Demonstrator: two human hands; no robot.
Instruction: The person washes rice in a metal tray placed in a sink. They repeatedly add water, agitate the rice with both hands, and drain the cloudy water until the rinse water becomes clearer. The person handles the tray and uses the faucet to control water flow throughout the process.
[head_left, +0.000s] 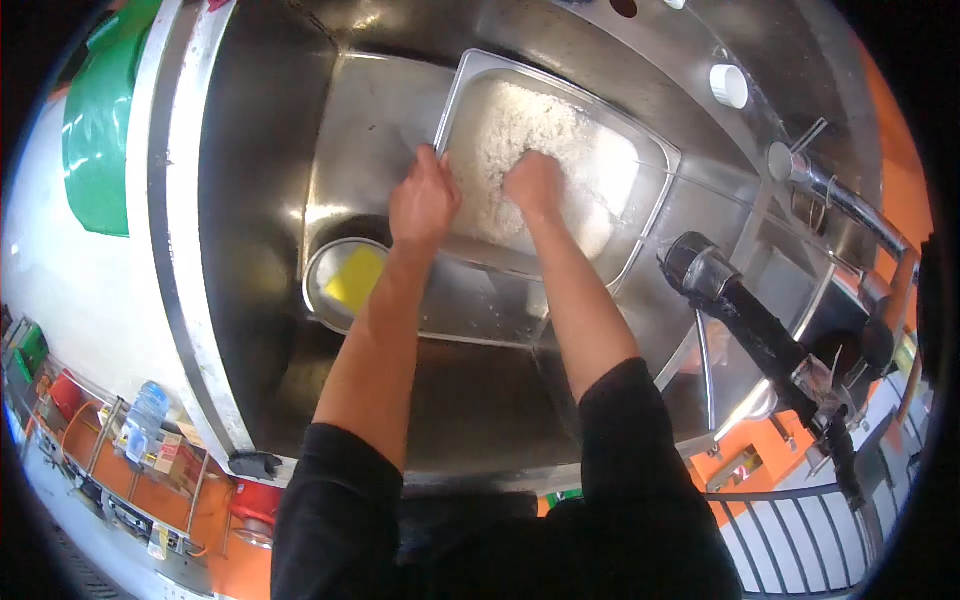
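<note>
A rectangular stainless steel pan (487, 253) sits tilted to the view inside a deep metal sink (390, 105). It contains cloudy water and white grains that look like rice (525, 112). My left hand (426, 193) grips the pan's left rim, thumb and fingers closed around the edge. Inside the pan, my right hand (535, 184) is curled into a fist among the grains; its fingertips are hidden, so whether it holds any grains is unclear. Below my left hand, a round metal bowl (308, 281) holds a yellow sponge or cloth (356, 277), partly covered by my left forearm.
A metal faucet (855, 206) and a black-wrapped pipe (750, 322) reach in from the right. A white cap-like piece (729, 86) is on the sink's back ledge. Left of the sink are a green plastic container (101, 150) and, lower down, a clear water jug (146, 412).
</note>
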